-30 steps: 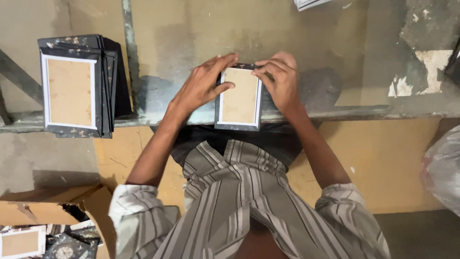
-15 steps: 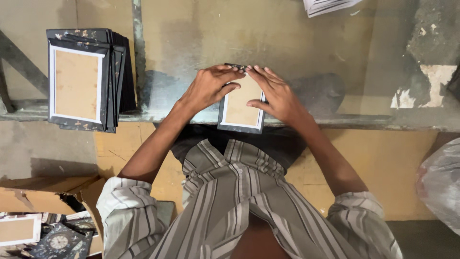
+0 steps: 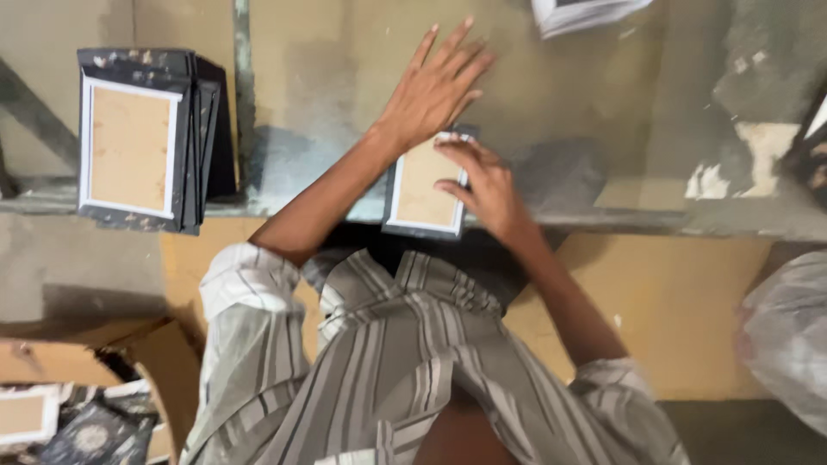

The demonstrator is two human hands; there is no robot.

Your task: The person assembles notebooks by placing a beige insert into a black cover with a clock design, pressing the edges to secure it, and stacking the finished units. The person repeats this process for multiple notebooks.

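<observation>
A small picture frame (image 3: 419, 196) lies face down at the near edge of a worn table (image 3: 551, 129); its brown backing board has a pale border and a dark rim. My right hand (image 3: 484, 185) rests on the frame's right side, fingers curled over its top corner. Above the frame's top edge, my left hand (image 3: 433, 84) is stretched out flat over the table with fingers spread and nothing in it. A stack of similar frames (image 3: 142, 138) stands on the table at the far left, backs up.
White sheets or cards (image 3: 586, 12) poke in at the top edge. A cardboard box (image 3: 77, 405) with more frames sits on the floor at lower left. A pale plastic bag (image 3: 788, 344) is at the right.
My left hand has lifted off the frame and reached forward over the table, fingers spread. My right hand has stayed on the frame. The view has shifted a little.
</observation>
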